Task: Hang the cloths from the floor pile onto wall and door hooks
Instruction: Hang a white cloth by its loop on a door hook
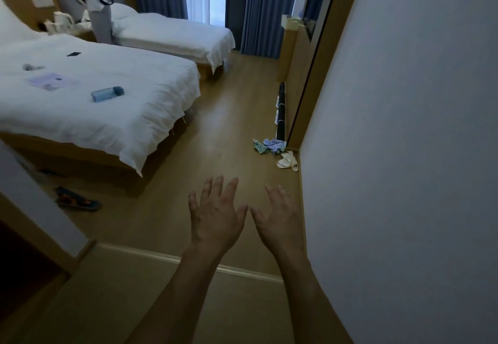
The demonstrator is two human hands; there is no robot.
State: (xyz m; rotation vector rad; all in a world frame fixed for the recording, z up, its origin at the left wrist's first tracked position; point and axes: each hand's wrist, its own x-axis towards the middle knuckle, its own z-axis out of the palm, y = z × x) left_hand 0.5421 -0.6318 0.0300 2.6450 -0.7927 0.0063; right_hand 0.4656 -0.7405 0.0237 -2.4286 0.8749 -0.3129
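Note:
A small pile of cloths (269, 146), striped green and blue, lies on the wooden floor by the corner of the right wall. My left hand (215, 217) and my right hand (279, 219) are held out side by side over the floor, well short of the pile. Both hands have their fingers spread and hold nothing. No hooks are visible.
White slippers (287, 161) lie just in front of the pile. A white wall (404, 141) runs along the right. Two beds (94, 101) fill the left, with a blue bottle (107, 93) on the nearer one. A sandal (78, 199) lies at left. A person stands at the back left.

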